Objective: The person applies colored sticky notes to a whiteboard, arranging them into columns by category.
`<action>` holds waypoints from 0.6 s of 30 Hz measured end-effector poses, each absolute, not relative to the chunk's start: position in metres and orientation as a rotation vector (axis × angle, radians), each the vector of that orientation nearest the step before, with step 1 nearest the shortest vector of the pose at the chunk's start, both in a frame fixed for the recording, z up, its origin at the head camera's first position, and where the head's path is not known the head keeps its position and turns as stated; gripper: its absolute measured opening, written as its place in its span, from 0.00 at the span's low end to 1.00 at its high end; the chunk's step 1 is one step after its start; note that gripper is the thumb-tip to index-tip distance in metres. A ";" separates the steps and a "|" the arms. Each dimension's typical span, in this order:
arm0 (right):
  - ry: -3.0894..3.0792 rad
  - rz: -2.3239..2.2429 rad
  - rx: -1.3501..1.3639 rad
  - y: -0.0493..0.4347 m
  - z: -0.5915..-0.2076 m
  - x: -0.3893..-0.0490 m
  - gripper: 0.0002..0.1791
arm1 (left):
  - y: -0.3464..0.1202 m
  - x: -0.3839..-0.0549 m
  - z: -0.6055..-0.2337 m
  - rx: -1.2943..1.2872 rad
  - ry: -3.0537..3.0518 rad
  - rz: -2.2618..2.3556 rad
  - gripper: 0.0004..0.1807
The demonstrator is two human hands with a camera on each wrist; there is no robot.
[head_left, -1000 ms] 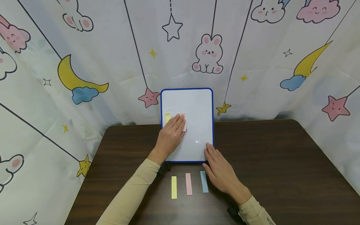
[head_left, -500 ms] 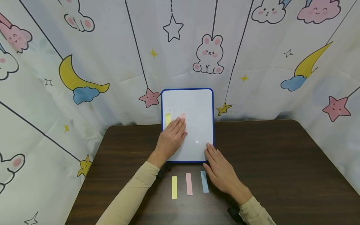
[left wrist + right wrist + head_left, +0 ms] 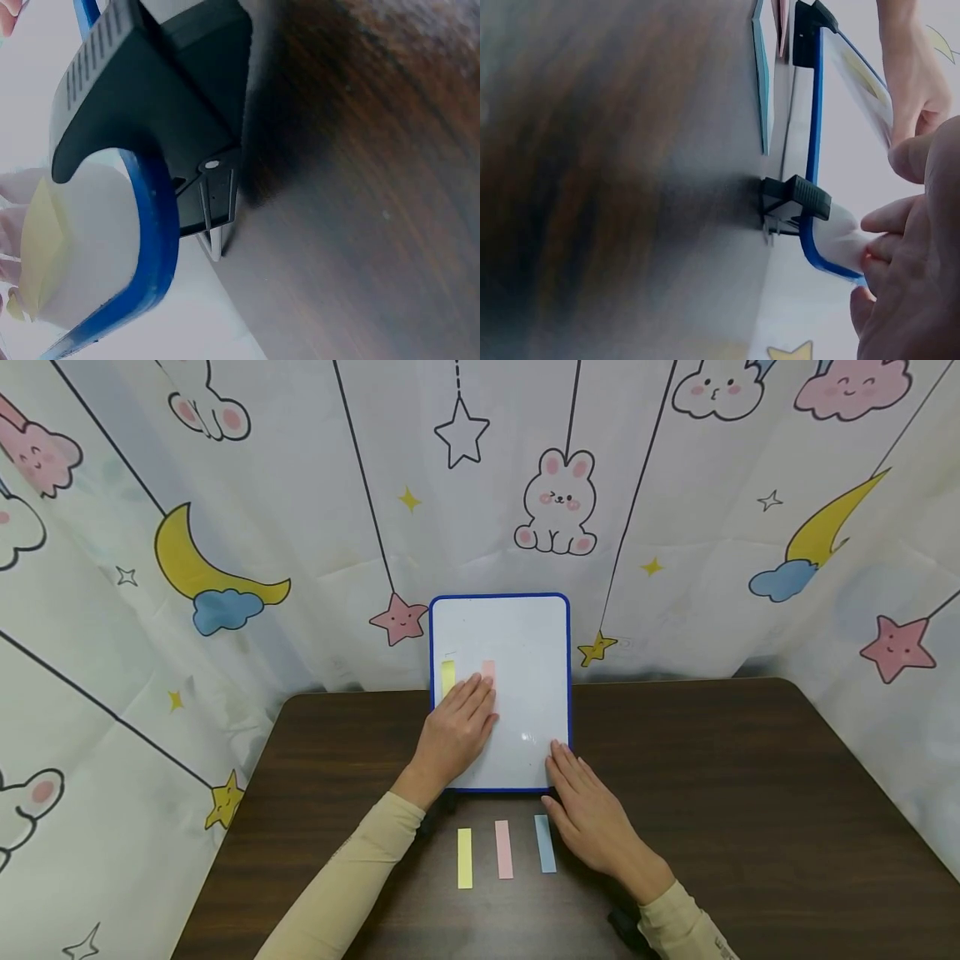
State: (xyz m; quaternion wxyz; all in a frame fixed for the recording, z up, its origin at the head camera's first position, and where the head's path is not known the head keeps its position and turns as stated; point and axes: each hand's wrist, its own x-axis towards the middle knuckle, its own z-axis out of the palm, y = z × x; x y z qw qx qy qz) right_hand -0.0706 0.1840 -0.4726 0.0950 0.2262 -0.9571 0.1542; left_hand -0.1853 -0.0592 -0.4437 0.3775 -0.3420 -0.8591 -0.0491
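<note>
Left hand (image 3: 456, 731) is resting over pink paper strip (image 3: 489, 668) on blue-framed rectangular whiteboard (image 3: 525, 639), fingers pressed together. Right hand (image 3: 592, 814) is touching whiteboard's lower right edge, fingers close together, thumb apart. Yellow paper strip (image 3: 447, 673) is sitting near whiteboard's left edge. 3 narrow strips (image 3: 504, 850), yellow, pink, blue, are lying in front of whiteboard.

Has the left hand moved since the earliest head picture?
Yes, slightly downward: in the head view, the left hand now sits lower against the board.
</note>
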 end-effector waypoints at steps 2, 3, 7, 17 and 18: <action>-2.867 0.466 0.666 0.184 -0.473 -0.071 0.35 | -0.059 -0.185 -0.443 -0.875 -2.203 -0.129 0.21; -2.877 0.471 0.664 0.184 -0.473 -0.071 0.35 | -0.059 -0.185 -0.443 -0.874 -2.207 -0.130 0.21; -2.902 0.502 0.655 0.184 -0.471 -0.070 0.35 | -0.059 -0.185 -0.442 -0.873 -2.197 -0.137 0.21; -2.864 0.582 0.634 0.184 -0.469 -0.068 0.34 | -0.056 -0.179 -0.441 -0.895 -2.187 -0.161 0.23; -2.859 0.590 0.631 0.184 -0.468 -0.068 0.33 | -0.055 -0.177 -0.441 -0.894 -2.189 -0.169 0.23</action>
